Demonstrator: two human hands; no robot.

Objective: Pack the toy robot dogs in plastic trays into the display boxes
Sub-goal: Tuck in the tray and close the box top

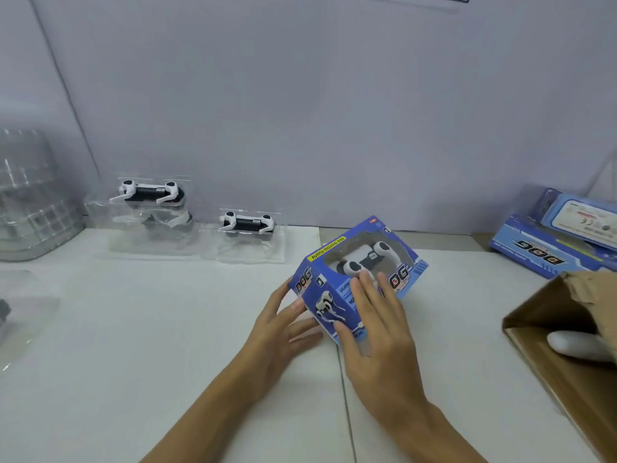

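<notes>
While held, box (357, 279) angled far-right

Two bare forearms reach forward from the lower edge, converging toward the middle. The left hand (283, 324) is turned on its side, palm facing right, fingers nearly straight and spread, fingertips touching the near end of a blue cardboard display box (354, 279). The right hand (375, 325) lies palm down, fingers straight and close together, resting flat on the box's top, thumb against its end.
</notes>
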